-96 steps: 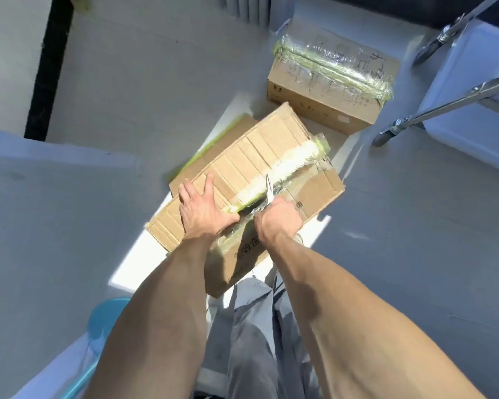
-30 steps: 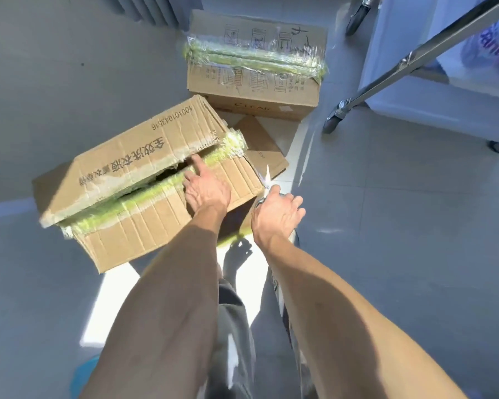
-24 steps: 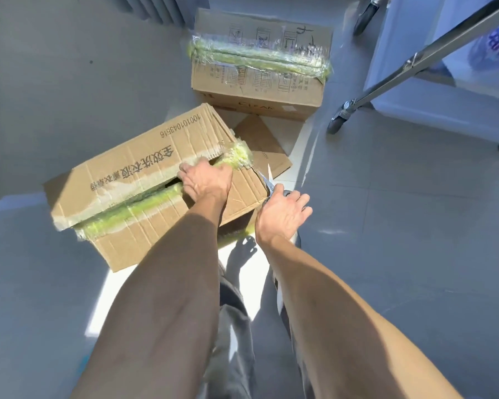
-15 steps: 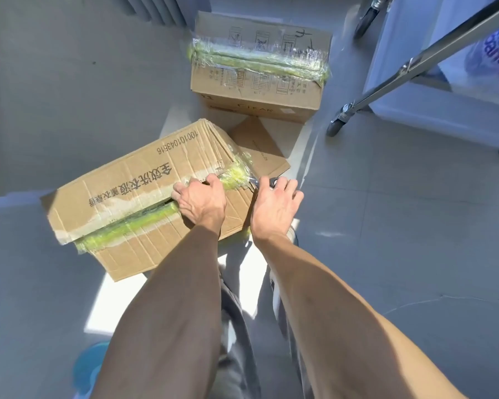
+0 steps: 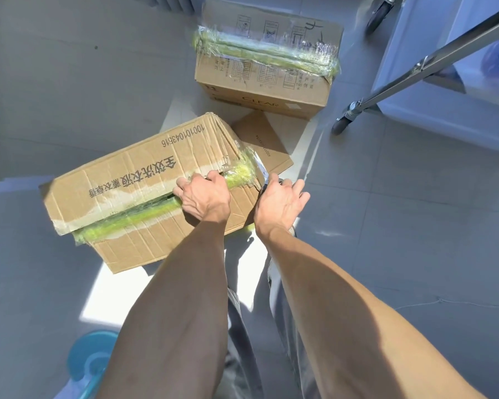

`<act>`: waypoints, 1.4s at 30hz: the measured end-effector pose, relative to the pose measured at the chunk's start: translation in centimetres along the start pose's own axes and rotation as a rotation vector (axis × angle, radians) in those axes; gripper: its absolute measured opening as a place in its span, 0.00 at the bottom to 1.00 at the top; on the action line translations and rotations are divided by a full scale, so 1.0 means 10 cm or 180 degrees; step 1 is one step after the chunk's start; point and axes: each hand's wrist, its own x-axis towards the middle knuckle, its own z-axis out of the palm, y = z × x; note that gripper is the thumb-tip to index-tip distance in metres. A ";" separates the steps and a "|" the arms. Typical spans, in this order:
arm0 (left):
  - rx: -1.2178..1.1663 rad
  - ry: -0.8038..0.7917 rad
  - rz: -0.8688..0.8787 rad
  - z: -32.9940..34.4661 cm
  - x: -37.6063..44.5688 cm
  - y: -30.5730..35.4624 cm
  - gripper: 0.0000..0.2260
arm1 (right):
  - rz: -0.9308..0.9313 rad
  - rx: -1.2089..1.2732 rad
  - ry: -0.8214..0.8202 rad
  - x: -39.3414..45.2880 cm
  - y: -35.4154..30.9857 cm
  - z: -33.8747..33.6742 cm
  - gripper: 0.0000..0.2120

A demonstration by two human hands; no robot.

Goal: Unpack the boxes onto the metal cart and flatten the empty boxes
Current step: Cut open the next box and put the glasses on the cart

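A worn cardboard box (image 5: 133,180) with printed characters and green tape (image 5: 139,216) along its seam lies on the floor in front of me. My left hand (image 5: 203,198) grips the edge of a top flap at the split seam, fingers curled into the gap. My right hand (image 5: 280,200) holds scissors (image 5: 262,171) at the box's right end, where the blade meets the taped corner. A second sealed box (image 5: 264,82), wrapped with green tape, stands farther back. The metal cart (image 5: 409,73) shows at the upper right with a leg and a wheel.
A flat piece of cardboard (image 5: 267,142) lies on the floor between the two boxes. A light blue round object (image 5: 90,358) sits by my left leg at the bottom. Grey floor tiles surround the boxes, with a sunlit patch under the near box.
The near box was turned so its printed flap faces up. My left hand went from lying flat on top to gripping the flap edge. My right hand brought the scissors to the right taped corner.
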 end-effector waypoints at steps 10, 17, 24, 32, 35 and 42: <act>0.0019 -0.0111 0.0227 -0.18 -0.08 -0.17 0.15 | 0.0464 0.0609 0.0204 0.02 -0.08 -0.11 0.11; 0.0515 -0.0966 0.0683 -0.61 0.18 -0.48 0.40 | 0.0687 0.0903 0.0413 -0.29 -0.25 -0.15 0.11; -0.0235 -0.0768 0.0628 -0.84 0.30 -0.69 0.22 | 0.0502 0.1271 0.0763 -0.66 -0.61 -0.21 0.15; -0.0249 -0.0294 0.0297 -1.02 0.64 -1.63 0.11 | -0.0467 0.1191 -0.0047 -1.24 -1.42 0.20 0.18; 0.0069 -0.0339 0.0526 -0.96 0.87 -1.98 0.14 | -0.0351 0.0806 -0.0520 -1.44 -1.53 0.47 0.07; 0.0347 -0.0631 0.1235 -0.96 1.49 -2.03 0.22 | -0.0069 0.0321 -0.0825 -1.69 -1.61 0.70 0.09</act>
